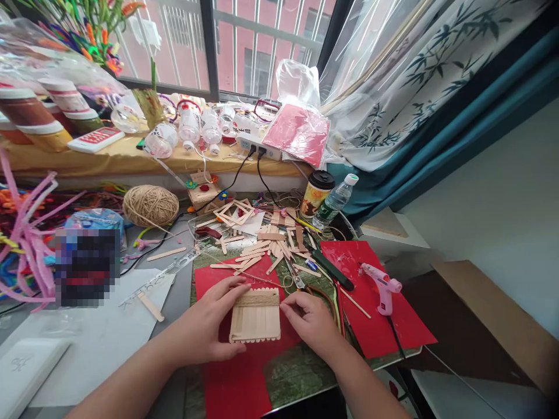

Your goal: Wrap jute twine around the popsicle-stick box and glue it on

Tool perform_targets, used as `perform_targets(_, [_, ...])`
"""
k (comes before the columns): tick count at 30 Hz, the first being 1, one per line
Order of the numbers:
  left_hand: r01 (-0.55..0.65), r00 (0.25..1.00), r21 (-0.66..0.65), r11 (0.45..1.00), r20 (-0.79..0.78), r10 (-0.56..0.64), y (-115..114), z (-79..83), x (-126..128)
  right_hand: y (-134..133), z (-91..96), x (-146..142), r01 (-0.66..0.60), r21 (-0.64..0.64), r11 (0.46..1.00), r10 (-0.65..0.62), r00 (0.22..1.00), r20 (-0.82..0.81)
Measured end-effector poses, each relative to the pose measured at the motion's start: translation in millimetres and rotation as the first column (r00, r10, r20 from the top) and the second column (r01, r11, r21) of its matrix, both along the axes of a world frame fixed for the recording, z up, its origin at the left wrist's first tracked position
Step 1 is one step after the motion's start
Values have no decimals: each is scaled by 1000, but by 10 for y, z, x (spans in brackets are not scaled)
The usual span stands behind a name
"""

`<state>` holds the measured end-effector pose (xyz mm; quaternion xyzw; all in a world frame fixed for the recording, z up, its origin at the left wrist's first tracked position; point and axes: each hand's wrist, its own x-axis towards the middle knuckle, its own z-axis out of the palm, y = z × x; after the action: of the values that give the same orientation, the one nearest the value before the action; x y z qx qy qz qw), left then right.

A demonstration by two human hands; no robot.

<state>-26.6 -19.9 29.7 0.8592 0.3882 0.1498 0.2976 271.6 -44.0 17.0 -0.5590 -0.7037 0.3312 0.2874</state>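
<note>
A small craft-stick box, with scalloped rows of stick ends along its top and bottom edges, sits just above red paper in front of me. Several rows of brown twine run across its upper part. My left hand grips the box from the left, thumb at the lower edge and fingers along the upper edge. At the right edge, where the twine rows end, my right hand is closed in a pinch on the twine; the strand between the fingertips is mostly hidden. Scissors lie just beyond the right hand.
Loose craft sticks are heaped behind the box. A pink glue gun rests on red paper at right. Beyond stand a water bottle and a lidded cup. A twine ball and a clear ruler are at left.
</note>
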Motion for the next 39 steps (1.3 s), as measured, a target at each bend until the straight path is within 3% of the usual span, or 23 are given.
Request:
perform_targets(6, [144, 989, 203, 969, -59, -135, -131, 149, 228, 21, 15, 6, -28, 8, 1000, 28, 999, -25])
perform_targets(14, [59, 979, 285, 957, -203, 0, -174, -72, 482, 51, 3, 1, -34, -35, 999, 30, 995, -96])
perform_targets(20, [9, 992, 174, 985, -127, 14, -150, 13, 418, 68, 37, -26, -17, -39, 999, 10, 986, -167])
perform_targets(26, [-116, 986, -101, 988, 109, 127, -203, -36, 359, 31, 305, -151, -69, 147, 987, 91, 984, -152])
perform_targets(30, [-148, 960, -199, 969, 205, 189, -211, -84, 356, 34, 407, -196, -30, 227, 973, 52, 994, -93])
perform_targets(35, [-121, 942, -310, 943, 263, 208, -200, -144, 320, 14, 309, -155, 68, 138, 988, -41, 981, -189])
perform_targets(39, [-62, 923, -384, 921, 330, 200, -202, -193, 330, -32, 152, -201, 113, -67, 991, -130, 896, -425])
